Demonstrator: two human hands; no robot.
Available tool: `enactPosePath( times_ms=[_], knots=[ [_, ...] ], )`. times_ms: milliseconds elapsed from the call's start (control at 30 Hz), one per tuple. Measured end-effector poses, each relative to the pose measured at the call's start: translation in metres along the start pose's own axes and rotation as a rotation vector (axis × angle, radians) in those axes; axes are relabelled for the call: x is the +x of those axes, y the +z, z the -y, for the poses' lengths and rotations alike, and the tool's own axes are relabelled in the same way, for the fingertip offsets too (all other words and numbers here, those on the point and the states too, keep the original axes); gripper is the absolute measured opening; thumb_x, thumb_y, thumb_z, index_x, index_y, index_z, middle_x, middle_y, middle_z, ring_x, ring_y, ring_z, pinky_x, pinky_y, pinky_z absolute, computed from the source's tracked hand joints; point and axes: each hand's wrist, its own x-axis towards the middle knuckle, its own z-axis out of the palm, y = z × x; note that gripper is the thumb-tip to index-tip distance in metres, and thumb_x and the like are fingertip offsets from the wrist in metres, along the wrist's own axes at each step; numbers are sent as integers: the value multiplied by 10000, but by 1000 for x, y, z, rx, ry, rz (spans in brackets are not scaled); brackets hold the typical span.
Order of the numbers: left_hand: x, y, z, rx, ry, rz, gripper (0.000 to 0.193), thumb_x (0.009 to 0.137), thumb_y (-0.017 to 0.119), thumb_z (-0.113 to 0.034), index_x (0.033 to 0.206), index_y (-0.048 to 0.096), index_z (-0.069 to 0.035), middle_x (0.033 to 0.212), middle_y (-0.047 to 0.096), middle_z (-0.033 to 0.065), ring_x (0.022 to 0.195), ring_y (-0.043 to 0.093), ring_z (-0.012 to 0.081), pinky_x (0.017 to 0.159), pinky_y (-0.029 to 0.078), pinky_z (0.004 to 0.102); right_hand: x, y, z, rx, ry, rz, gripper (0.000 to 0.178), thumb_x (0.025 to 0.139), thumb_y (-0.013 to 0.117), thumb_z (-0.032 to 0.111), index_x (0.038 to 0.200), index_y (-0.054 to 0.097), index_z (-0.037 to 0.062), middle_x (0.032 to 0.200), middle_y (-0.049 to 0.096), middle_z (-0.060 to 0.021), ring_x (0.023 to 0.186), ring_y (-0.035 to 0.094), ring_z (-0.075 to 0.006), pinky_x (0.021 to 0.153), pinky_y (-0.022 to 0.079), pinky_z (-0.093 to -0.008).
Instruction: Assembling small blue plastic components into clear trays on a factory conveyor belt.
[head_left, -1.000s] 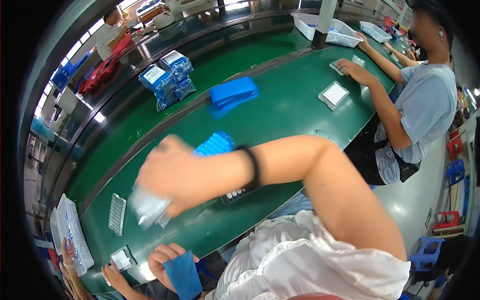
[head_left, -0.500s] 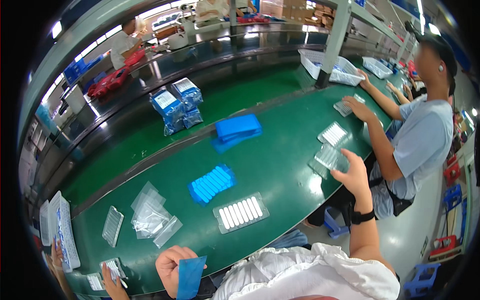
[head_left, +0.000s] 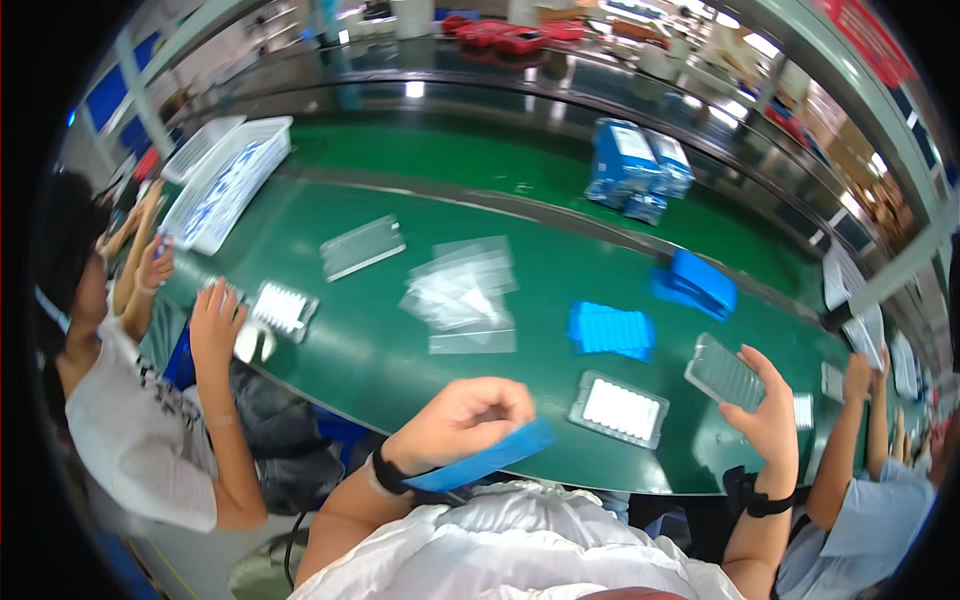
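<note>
My left hand (head_left: 462, 425) is closed on a flat blue sheet (head_left: 490, 458), which slants down below the fingers over the table's near edge. Between thumb and fingers, my right hand (head_left: 768, 408) grips a clear ribbed plastic tray (head_left: 722, 370), tilted above the table. A second clear tray (head_left: 620, 410), filled with a row of white strips, lies between my two hands. Just beyond it is a stack of blue strips (head_left: 612, 331). Several folded blue sheets (head_left: 697, 285) rest farther right.
Clear plastic bags (head_left: 462, 298) lie in a pile left of centre, with an empty clear tray (head_left: 363, 248) beyond. Blue wrapped packs (head_left: 637, 168) stand on the far green strip. A white basket (head_left: 222, 190) is at far left. Co-workers sit on both sides, their hands over the table.
The view has swung left, so the table's things appear farther right. My right hand now holds the clear tray raised and tilted. My left hand still has the blue sheet.
</note>
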Motion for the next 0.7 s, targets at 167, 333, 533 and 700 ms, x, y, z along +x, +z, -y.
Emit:
enactPosePath(
  times_ms=[167, 333, 533, 700],
  knots=[
    [-18, -2, 5, 3, 74, 65, 67, 988, 589, -32, 1037, 616, 4, 1024, 603, 22, 948, 562, 90, 867, 459, 257, 85, 54, 112, -206, -580, 391, 805, 684, 861, 219, 1425, 579, 79, 1364, 654, -151, 1249, 609, -352, 1069, 447, -444],
    [-26, -5, 2, 51, 75, -79, 160, 964, 658, -126, 924, 584, 9, 1000, 655, 157, 882, 638, 217, 798, 526, 340, 176, 179, 151, -143, -795, 336, 771, 777, 826, 423, 1406, 569, 60, 1331, 676, -158, 1207, 655, -334, 984, 502, -488],
    [-34, -3, 1, 91, 140, -304, 127, 922, 628, 35, 829, 545, 11, 806, 611, 139, 744, 649, 245, 661, 582, 373, 231, 284, 219, -128, -509, 493, 767, 790, 806, 496, 1393, 561, 91, 1297, 690, -163, 1229, 646, -349, 987, 469, -573],
    [-24, 7, 4, -8, 166, -347, 116, 976, 638, -66, 918, 577, 13, 937, 654, 141, 754, 680, 209, 688, 582, 326, 228, 302, 223, -229, -474, 409, 711, 840, 771, 552, 1338, 593, 77, 1212, 711, -171, 1192, 660, -360, 1031, 407, -626]
  ],
)
